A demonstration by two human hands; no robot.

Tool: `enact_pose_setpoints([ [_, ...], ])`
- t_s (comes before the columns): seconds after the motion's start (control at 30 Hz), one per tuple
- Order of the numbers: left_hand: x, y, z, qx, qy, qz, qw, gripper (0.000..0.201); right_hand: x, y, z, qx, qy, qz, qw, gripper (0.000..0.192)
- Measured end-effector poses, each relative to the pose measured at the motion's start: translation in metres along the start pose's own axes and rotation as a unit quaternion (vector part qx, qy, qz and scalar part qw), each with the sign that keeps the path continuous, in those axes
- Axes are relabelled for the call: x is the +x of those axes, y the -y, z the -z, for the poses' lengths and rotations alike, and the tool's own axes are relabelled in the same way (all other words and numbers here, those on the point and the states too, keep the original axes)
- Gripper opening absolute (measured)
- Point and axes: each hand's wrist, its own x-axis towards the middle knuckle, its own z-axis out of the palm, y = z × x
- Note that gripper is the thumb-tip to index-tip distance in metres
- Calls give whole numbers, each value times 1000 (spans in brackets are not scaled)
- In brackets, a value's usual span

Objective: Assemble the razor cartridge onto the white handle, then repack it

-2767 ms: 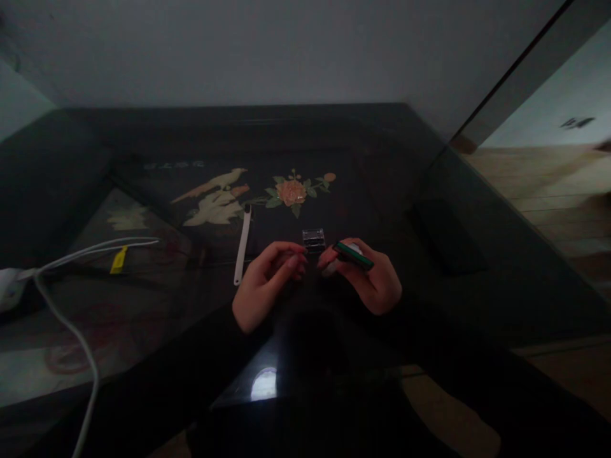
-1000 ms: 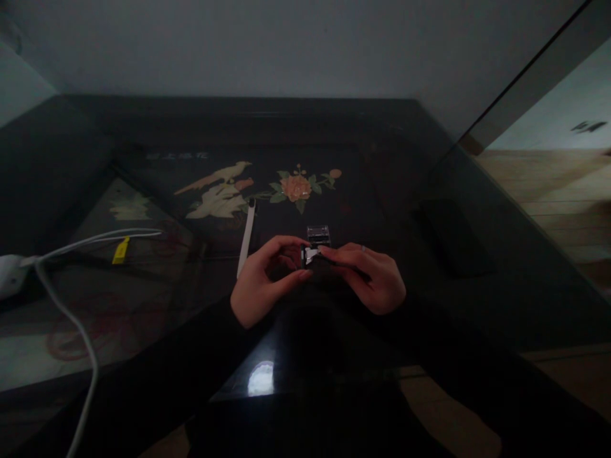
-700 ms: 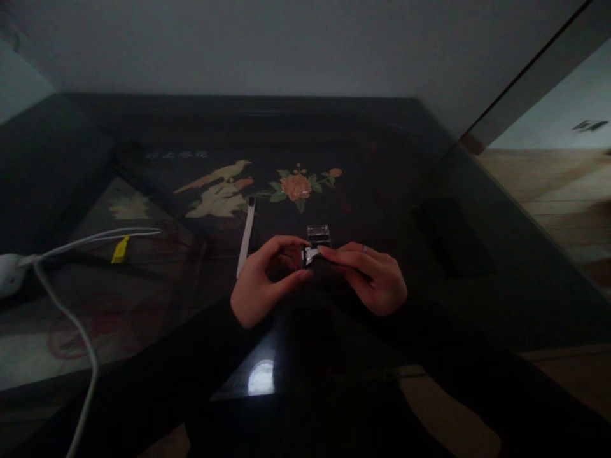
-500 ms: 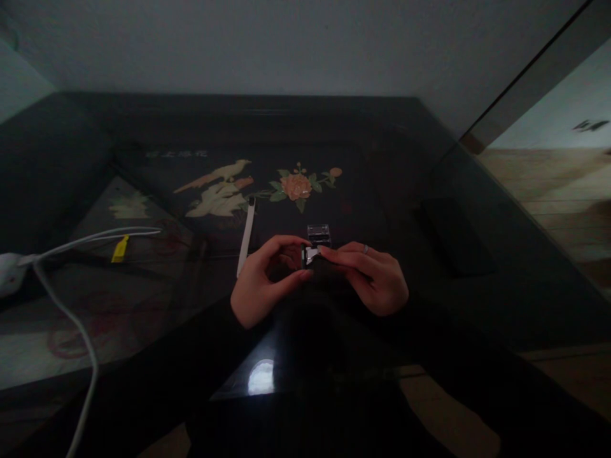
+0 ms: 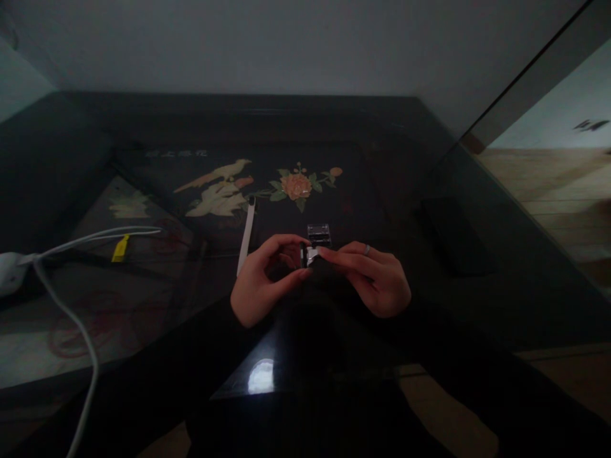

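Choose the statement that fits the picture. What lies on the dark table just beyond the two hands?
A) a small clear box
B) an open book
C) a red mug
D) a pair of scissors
A: a small clear box sits on the table just past the left hand and right hand.

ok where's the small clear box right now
In the head view the small clear box sits on the dark table, just beyond the fingertips of the left hand and right hand, right of the white strip.

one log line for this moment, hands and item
left hand: pinching small white piece | right hand: fingertips on same piece | clear box: on table just beyond | white strip: flat, left
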Motion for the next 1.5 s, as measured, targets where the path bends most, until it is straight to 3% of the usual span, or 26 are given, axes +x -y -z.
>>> enact_pose_setpoints([
  [0.23,0,-2,0,2,-11,6,1000,35,2,0,-1,9,-10,-13,1000,39],
  [0.53,2,-2,0,4,-23,14,1000,34,5,-10,-2,2,-49,-105,993,35],
  [0.87,1,2,-1,66,16,-30,997,34,10,-26,1,-41,-100,-107,988,22],
  [1.1,0,4,-3,58,37,-39,997,34,16,-37,4,-42,-149,-144,977,23],
  [1.2,-1,5,-4,56,43,-47,996,34,24,-38,7,5,-161,-185,969,26],
  [1.4,-4,1,-5,93,43,-80,992,34,56,-36,-15,181,-58,-316,929,35],
  [1.5,-7,-5,-5,116,66,-107,985,35,75,-35,-35,194,-7,-380,904,30],
])
